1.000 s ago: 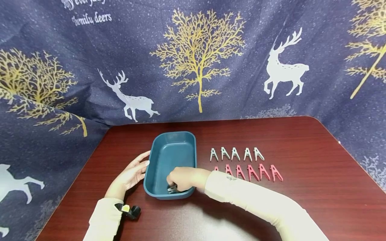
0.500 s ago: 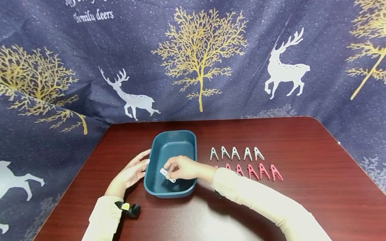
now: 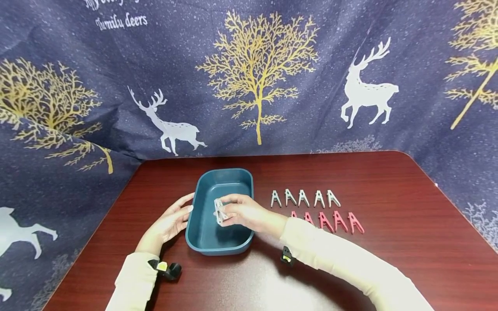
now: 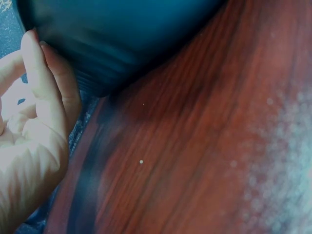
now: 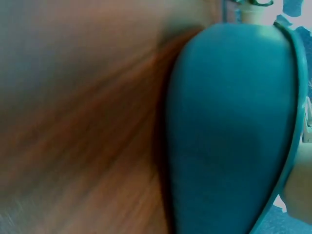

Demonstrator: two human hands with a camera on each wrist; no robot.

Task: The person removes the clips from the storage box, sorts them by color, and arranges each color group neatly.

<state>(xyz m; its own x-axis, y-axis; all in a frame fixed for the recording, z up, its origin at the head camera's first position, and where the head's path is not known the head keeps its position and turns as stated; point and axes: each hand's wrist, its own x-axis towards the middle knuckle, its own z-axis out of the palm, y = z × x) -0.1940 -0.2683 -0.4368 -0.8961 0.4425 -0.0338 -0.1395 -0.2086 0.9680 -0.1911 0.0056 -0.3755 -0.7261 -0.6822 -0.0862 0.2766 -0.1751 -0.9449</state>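
Note:
My right hand [image 3: 249, 212] pinches a whitish clothespin [image 3: 219, 212] between thumb and fingers. It is above the inside of a blue-green plastic bin [image 3: 202, 242], and the pin stands nearly upright in the head view. In the right wrist view the bin's outer wall [image 5: 229, 126] covers most of the hand, and a bit of the pin [image 5: 308, 122] shows at the right edge. My left hand [image 3: 171, 224] rests its loosely extended fingers and thumb against the bin's left side. Fingertips meet the outer wall [image 4: 122, 44] near the rim in the left wrist view.
To the right of the bin, several pale grey clothespins [image 3: 302, 198] stand in a row on the red-brown wooden table [image 3: 408, 216]. Several red clothespins [image 3: 339, 221] form a nearer row, partly behind the right sleeve [image 3: 334, 255]. A patterned blue cloth [image 3: 303, 86] hangs behind the table.
My right hand has risen from the bottom of the bin with the clothespin, and the pin has turned from lying flat to nearly upright. My left hand has stayed at the bin's side.

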